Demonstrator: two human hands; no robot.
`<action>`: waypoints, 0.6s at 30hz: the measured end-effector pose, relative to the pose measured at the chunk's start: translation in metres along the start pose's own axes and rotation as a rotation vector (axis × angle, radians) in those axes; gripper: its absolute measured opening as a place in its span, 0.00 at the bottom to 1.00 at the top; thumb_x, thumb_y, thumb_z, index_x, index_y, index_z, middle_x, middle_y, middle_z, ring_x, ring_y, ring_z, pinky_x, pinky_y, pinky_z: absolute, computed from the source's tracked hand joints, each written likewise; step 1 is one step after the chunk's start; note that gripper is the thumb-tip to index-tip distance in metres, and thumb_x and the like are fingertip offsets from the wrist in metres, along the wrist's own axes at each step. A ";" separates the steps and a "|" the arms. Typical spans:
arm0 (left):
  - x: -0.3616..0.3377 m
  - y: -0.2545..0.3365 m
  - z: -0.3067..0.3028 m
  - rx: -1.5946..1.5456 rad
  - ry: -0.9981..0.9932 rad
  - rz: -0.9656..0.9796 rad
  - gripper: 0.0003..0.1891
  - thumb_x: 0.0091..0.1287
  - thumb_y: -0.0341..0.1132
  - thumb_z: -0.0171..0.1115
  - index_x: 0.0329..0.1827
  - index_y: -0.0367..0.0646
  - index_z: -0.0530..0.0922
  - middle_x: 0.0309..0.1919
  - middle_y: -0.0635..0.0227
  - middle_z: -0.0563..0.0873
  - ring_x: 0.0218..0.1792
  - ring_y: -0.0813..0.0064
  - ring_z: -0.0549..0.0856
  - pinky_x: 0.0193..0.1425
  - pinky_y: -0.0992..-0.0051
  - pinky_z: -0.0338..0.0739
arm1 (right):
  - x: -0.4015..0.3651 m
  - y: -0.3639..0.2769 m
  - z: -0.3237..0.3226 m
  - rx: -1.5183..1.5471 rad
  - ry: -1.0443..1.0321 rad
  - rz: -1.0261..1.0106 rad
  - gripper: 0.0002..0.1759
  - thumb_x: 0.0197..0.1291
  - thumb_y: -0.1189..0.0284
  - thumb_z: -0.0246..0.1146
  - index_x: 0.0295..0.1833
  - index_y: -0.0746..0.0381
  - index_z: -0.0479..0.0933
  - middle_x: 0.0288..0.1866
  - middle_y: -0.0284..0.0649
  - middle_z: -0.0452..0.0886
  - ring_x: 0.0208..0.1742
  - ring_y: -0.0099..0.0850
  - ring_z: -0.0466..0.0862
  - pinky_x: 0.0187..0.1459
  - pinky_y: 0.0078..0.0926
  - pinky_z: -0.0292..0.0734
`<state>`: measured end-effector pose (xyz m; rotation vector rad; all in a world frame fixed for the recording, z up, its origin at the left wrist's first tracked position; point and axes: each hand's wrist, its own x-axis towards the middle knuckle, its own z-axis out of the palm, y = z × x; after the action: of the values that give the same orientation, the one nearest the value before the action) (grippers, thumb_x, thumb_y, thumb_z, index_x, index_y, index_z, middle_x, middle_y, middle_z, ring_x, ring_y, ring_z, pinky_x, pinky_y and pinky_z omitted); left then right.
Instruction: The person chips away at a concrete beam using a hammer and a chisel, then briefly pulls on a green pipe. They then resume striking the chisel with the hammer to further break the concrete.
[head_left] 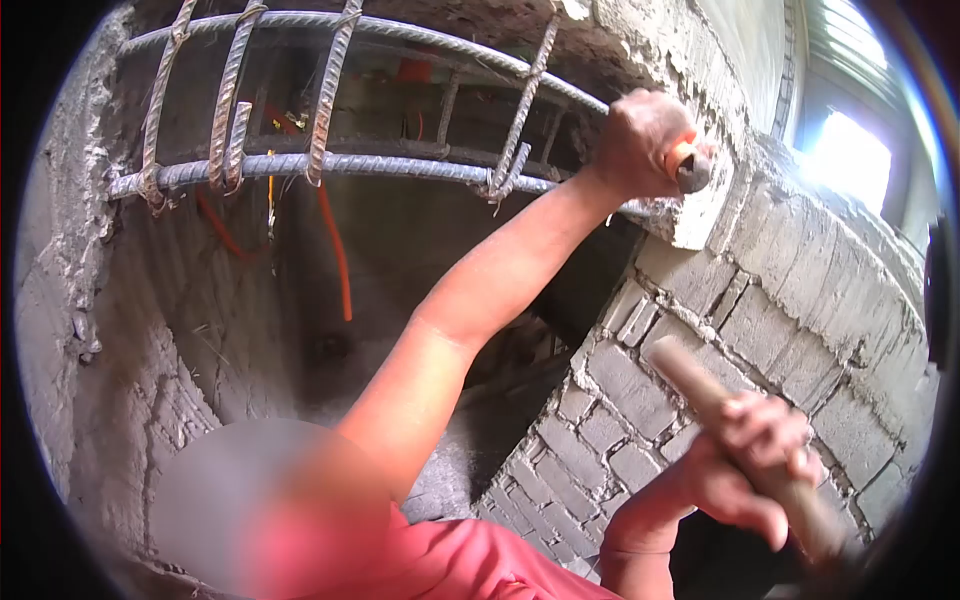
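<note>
My left hand (640,140) is wrapped in a fist around a chisel (690,172), whose dark round end and orange band show beside the fist. The rest of the chisel is hidden by the hand. It is held against the broken edge of the concrete beam (695,215), where the steel bars meet it. Lower right, my right hand (745,460) grips the wooden handle of a hammer (690,375), with fingers curled over it. The handle slants down to the right and is blurred; the hammer's head cannot be made out.
Ribbed steel bars (370,168) with tied stirrups (333,95) span the gap at the top. An orange conduit (338,260) hangs behind them. A brick wall (630,390) stands right, a rough concrete column (60,230) left. A bright window (850,160) is upper right.
</note>
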<state>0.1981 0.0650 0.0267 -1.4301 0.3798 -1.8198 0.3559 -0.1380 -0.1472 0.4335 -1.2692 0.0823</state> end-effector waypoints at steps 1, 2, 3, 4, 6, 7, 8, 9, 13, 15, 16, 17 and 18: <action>0.000 -0.001 0.000 -0.028 0.013 -0.049 0.14 0.51 0.31 0.75 0.23 0.48 0.74 0.19 0.66 0.75 0.20 0.62 0.77 0.29 0.65 0.73 | 0.010 -0.005 -0.004 -0.038 -0.054 -0.175 0.30 0.65 0.39 0.63 0.50 0.54 0.69 0.31 0.30 0.66 0.28 0.25 0.71 0.37 0.32 0.77; 0.001 -0.003 -0.001 -0.067 0.035 0.000 0.13 0.52 0.31 0.74 0.22 0.47 0.74 0.19 0.65 0.75 0.20 0.61 0.77 0.28 0.64 0.73 | 0.008 -0.010 -0.012 -0.070 -0.082 -0.229 0.34 0.61 0.33 0.61 0.48 0.54 0.73 0.31 0.28 0.65 0.29 0.24 0.69 0.38 0.33 0.76; 0.001 -0.002 -0.002 -0.082 0.034 0.019 0.13 0.52 0.31 0.74 0.23 0.47 0.74 0.19 0.65 0.75 0.20 0.61 0.77 0.28 0.64 0.73 | 0.005 -0.011 -0.017 -0.101 -0.106 -0.284 0.38 0.57 0.27 0.60 0.47 0.54 0.77 0.31 0.26 0.64 0.30 0.24 0.68 0.39 0.33 0.75; 0.004 -0.002 -0.004 -0.103 0.011 0.026 0.13 0.53 0.32 0.74 0.23 0.48 0.74 0.19 0.65 0.75 0.20 0.61 0.77 0.28 0.64 0.73 | 0.003 0.017 -0.001 -0.076 -0.102 -0.383 0.29 0.67 0.38 0.59 0.43 0.55 0.70 0.28 0.29 0.67 0.28 0.24 0.72 0.35 0.28 0.76; 0.005 -0.002 -0.005 -0.122 -0.019 0.008 0.13 0.54 0.33 0.73 0.22 0.48 0.73 0.19 0.66 0.75 0.21 0.60 0.77 0.29 0.64 0.72 | -0.014 0.063 0.016 -0.233 -0.182 -0.022 0.30 0.70 0.38 0.56 0.45 0.57 0.72 0.25 0.35 0.75 0.26 0.26 0.78 0.28 0.26 0.75; 0.007 -0.006 -0.003 -0.117 -0.015 0.009 0.13 0.54 0.33 0.73 0.22 0.48 0.73 0.19 0.66 0.75 0.21 0.60 0.77 0.29 0.64 0.72 | -0.057 0.109 -0.024 -0.810 -0.053 0.048 0.34 0.68 0.34 0.55 0.45 0.58 0.72 0.27 0.36 0.75 0.23 0.27 0.76 0.25 0.26 0.73; 0.006 -0.008 -0.002 -0.108 0.019 -0.006 0.14 0.54 0.33 0.73 0.22 0.49 0.73 0.19 0.66 0.74 0.21 0.60 0.76 0.29 0.64 0.72 | -0.048 0.108 -0.006 -0.345 -0.034 0.773 0.33 0.69 0.36 0.57 0.45 0.60 0.72 0.28 0.36 0.75 0.23 0.28 0.76 0.27 0.23 0.72; 0.005 -0.007 -0.004 -0.102 0.044 -0.024 0.14 0.54 0.33 0.73 0.21 0.49 0.72 0.19 0.66 0.73 0.21 0.61 0.76 0.29 0.64 0.72 | -0.054 0.110 -0.005 -0.234 -0.031 0.679 0.33 0.67 0.37 0.60 0.43 0.61 0.71 0.29 0.34 0.75 0.23 0.27 0.75 0.27 0.22 0.72; -0.001 -0.008 0.000 -0.061 0.014 0.035 0.14 0.54 0.34 0.73 0.21 0.49 0.72 0.18 0.68 0.73 0.20 0.63 0.77 0.32 0.64 0.73 | -0.033 0.067 0.010 -0.206 -0.006 0.283 0.34 0.67 0.36 0.59 0.40 0.62 0.69 0.22 0.33 0.71 0.19 0.27 0.73 0.21 0.23 0.68; -0.003 -0.008 0.000 -0.087 0.053 0.020 0.14 0.53 0.35 0.73 0.21 0.49 0.73 0.18 0.69 0.75 0.21 0.63 0.78 0.35 0.64 0.74 | 0.001 0.039 0.030 -0.041 -0.077 -0.124 0.30 0.72 0.44 0.58 0.34 0.63 0.70 0.18 0.32 0.69 0.17 0.27 0.71 0.19 0.23 0.66; -0.002 -0.007 -0.001 -0.091 0.028 -0.003 0.13 0.53 0.35 0.73 0.21 0.49 0.73 0.19 0.68 0.76 0.22 0.63 0.79 0.35 0.64 0.74 | 0.009 0.013 -0.001 0.002 -0.185 -0.169 0.30 0.67 0.39 0.60 0.43 0.58 0.73 0.21 0.31 0.70 0.21 0.28 0.71 0.25 0.28 0.71; -0.001 -0.008 -0.001 -0.094 0.005 -0.020 0.13 0.52 0.35 0.73 0.21 0.49 0.73 0.19 0.68 0.77 0.22 0.63 0.80 0.36 0.64 0.75 | 0.014 -0.008 -0.034 0.048 -0.295 -0.219 0.35 0.62 0.33 0.62 0.53 0.54 0.76 0.25 0.30 0.71 0.24 0.28 0.71 0.31 0.34 0.76; 0.000 -0.009 -0.003 -0.101 -0.025 -0.029 0.12 0.51 0.36 0.74 0.22 0.48 0.74 0.20 0.67 0.79 0.23 0.63 0.81 0.36 0.64 0.75 | 0.013 -0.003 -0.029 0.045 -0.297 -0.223 0.35 0.62 0.33 0.62 0.53 0.54 0.76 0.25 0.30 0.71 0.24 0.28 0.71 0.31 0.34 0.76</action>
<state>0.1919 0.0706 0.0315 -1.5331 0.4456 -1.8262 0.3872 -0.1331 -0.1425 0.6414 -1.5031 -0.1477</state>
